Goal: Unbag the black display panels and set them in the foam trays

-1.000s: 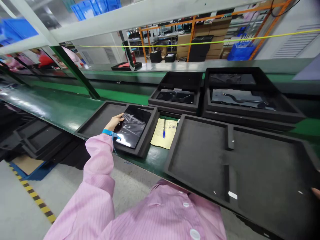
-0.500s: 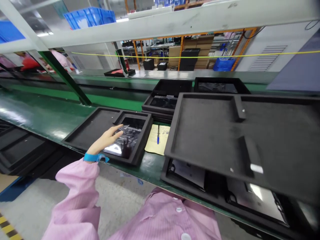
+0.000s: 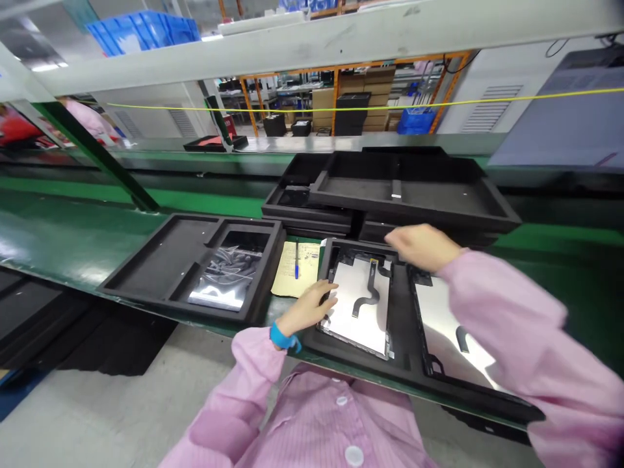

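Observation:
My left hand (image 3: 308,307) has its fingers stretched out at the left edge of a display panel (image 3: 347,286), and no grip on it shows. The panel lies with its pale back up and a black ribbon cable (image 3: 373,289) across it, in the left compartment of a black foam tray (image 3: 402,318). Above the tray's far edge is my right hand (image 3: 423,247), blurred, its fingers not clear. Under my right forearm a second display panel (image 3: 439,312) lies in the right compartment, partly hidden.
Left of me, another black tray (image 3: 156,260) holds a film-covered screen (image 3: 231,270). Yellow paper (image 3: 285,279) with a blue pen (image 3: 297,260) lies between the trays. Behind, an emptied-looking tray (image 3: 439,192) tops stacked trays. A white beam (image 3: 292,49) crosses overhead.
The large tray that covered the right-hand one now rests on the stack behind, uncovering the panels. My left hand moved right, from the film-covered screen to a panel. My right hand came into view.

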`<state>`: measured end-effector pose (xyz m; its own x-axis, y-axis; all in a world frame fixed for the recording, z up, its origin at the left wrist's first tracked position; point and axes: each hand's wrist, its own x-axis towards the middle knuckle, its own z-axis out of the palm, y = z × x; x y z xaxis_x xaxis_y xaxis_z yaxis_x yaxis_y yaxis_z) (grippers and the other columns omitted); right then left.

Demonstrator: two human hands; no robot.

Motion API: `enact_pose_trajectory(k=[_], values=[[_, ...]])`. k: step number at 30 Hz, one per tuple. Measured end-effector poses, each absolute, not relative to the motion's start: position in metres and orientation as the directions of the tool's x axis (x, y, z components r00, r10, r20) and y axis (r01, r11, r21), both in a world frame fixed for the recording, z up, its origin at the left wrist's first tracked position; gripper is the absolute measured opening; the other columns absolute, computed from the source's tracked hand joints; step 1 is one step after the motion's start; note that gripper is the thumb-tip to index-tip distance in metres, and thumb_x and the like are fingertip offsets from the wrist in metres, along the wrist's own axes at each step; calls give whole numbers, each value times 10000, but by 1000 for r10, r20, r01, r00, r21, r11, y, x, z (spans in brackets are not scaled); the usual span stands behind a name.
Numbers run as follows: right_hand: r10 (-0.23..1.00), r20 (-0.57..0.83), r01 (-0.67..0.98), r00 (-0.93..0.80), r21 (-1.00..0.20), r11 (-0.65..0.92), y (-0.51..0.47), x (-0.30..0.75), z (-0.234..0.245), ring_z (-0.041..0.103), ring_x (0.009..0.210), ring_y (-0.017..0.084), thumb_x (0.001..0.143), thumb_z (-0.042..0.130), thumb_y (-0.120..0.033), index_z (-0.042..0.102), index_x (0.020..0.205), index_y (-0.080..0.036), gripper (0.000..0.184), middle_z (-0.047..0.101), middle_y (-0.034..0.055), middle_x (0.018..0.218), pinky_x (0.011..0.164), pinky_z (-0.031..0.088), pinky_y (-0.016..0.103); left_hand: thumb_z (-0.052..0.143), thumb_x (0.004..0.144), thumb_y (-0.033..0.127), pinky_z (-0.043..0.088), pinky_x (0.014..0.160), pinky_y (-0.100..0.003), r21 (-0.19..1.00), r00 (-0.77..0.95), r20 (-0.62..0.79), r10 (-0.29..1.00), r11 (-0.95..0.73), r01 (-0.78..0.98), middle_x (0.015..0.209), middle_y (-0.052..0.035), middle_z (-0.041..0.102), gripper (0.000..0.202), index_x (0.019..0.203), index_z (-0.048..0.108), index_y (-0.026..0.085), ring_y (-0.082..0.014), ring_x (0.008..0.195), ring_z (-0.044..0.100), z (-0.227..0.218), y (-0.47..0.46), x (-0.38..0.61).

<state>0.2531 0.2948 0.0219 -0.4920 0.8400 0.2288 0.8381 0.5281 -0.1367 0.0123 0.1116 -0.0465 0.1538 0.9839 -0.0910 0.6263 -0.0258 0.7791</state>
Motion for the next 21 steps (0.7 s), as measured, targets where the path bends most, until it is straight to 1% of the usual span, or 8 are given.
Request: enact_pose_trajectory(k=[3, 6, 10, 14, 16, 18, 19, 21], values=[[866, -8, 864, -500, -60, 499, 270, 214, -39, 580, 832, 134, 921, 581, -359, 607, 956, -116, 247, 602, 49, 923, 787, 514, 318, 441, 910, 350, 169, 1194, -438, 804, 126, -114, 985, 17, 594, 1494, -196, 355, 515, 1349, 493, 86, -269, 1451, 195, -64, 107, 24], [912, -37, 912, -409, 4, 409, 267, 205, -66, 546, 1038, 199, 942, 543, -354, 568, 1128, -120, 300, 560, 96, 1120, 917, 473, 411, 461, 901, 342, 139, 1204, -439, 842, 127, -116, 985, 30, 538, 1520, -156, 324, 494, 1342, 499, 123, -242, 1466, 134, -72, 101, 25], [930, -45, 931, -364, -19, 364, 279, 210, -68, 543, 1050, 205, 956, 494, -455, 570, 1117, -115, 384, 568, 100, 1101, 939, 454, 426, 513, 876, 322, 151, 1207, -411, 906, 120, -71, 990, 14, 423, 1476, -105, 418, 410, 1256, 570, 178, -217, 1459, 178, -79, 99, 22], [905, -52, 902, -422, -126, 413, 290, 216, -38, 589, 804, 138, 966, 461, -469, 634, 909, -135, 381, 629, 49, 892, 745, 487, 293, 566, 843, 339, 256, 1168, -392, 966, 24, -21, 999, 14, 258, 1315, -98, 583, 266, 1054, 653, 201, -243, 1365, 385, -78, 101, 15], [895, 14, 882, -446, -163, 442, 286, 223, -7, 580, 686, 133, 945, 486, -468, 643, 778, -165, 380, 628, 14, 744, 615, 433, 247, 533, 861, 415, 360, 1094, -418, 986, -64, -35, 997, 45, 161, 1112, -117, 674, 260, 877, 653, 185, -270, 1196, 546, -66, 95, 11], [876, 185, 862, -445, -177, 475, 270, 233, 30, 574, 643, 150, 914, 503, -498, 620, 680, -182, 410, 609, 7, 651, 550, 367, 260, 452, 882, 534, 463, 969, -450, 993, -80, -87, 993, 93, 67, 836, -123, 692, 440, 714, 617, 162, -277, 953, 652, -45, 86, 11], [851, 303, 852, -428, -177, 492, 255, 238, 47, 575, 644, 160, 908, 486, -531, 610, 674, -185, 436, 608, 13, 641, 545, 351, 275, 403, 883, 595, 492, 914, -465, 992, -34, -130, 991, 130, -3, 769, -124, 683, 524, 719, 623, 148, -278, 879, 669, -33, 80, 13], [686, 613, 792, -392, -153, 590, 215, 248, 73, 579, 667, 165, 905, 447, -594, 602, 680, -183, 494, 635, 36, 689, 589, 382, 300, 356, 858, 690, 511, 868, -500, 942, 126, -195, 973, 222, -254, 878, -153, 706, 647, 954, 652, 123, -304, 916, 677, -7, 70, 20]])
